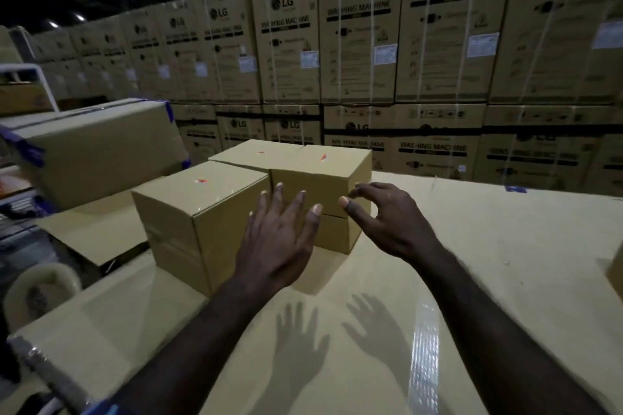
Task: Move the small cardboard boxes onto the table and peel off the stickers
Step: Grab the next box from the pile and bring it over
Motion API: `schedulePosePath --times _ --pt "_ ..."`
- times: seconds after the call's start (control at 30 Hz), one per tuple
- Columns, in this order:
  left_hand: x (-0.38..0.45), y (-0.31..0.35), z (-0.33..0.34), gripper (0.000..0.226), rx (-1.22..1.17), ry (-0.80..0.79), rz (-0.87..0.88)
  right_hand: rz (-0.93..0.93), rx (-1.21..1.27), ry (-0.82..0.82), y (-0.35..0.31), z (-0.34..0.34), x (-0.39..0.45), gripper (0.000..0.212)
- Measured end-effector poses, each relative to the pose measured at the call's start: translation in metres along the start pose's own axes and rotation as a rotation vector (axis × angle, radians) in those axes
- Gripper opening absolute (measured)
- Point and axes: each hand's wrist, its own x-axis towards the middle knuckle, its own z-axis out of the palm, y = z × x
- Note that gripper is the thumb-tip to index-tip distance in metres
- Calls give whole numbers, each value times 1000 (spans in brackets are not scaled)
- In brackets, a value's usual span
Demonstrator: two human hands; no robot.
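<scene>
Three small boxes [202,209] on table [472,263] — stickers [201,181] on; left hand [279,242], right hand [387,222] — grip wide, holding nothing.

Boxes [202,209] matt brown cardboard, smooth; table [472,263] cardboard-covered, glossy film strip [426,337] near its front edge.

We read "LG" and "WASHING MACHINE" printed in black on the large stacked cartons [438,44] behind the bench's far edge. Their white labels [482,44] are too small to read. The small boxes' orange stickers [202,181] show no legible text.
</scene>
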Motion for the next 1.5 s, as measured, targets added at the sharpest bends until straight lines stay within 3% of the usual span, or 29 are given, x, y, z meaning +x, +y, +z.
schedulePosePath --times 0.3,0.6,0.97,1.27,1.5 --pt "92 -40 28 75 -4 -41 2 80 -2 -1 22 49 72 49" --pt "185 -86 64 65 -8 -138 109 190 -145 -58 39 105 131 51" --pt "299 -128 106 62 128 -187 116 311 -294 -92 66 170 213 46" --pt "345 -134 141 66 243 -256 95 376 -474 -183 99 198 238 55" --pt "359 -133 160 65 268 -236 76 419 -563 -161 126 188 226 56"
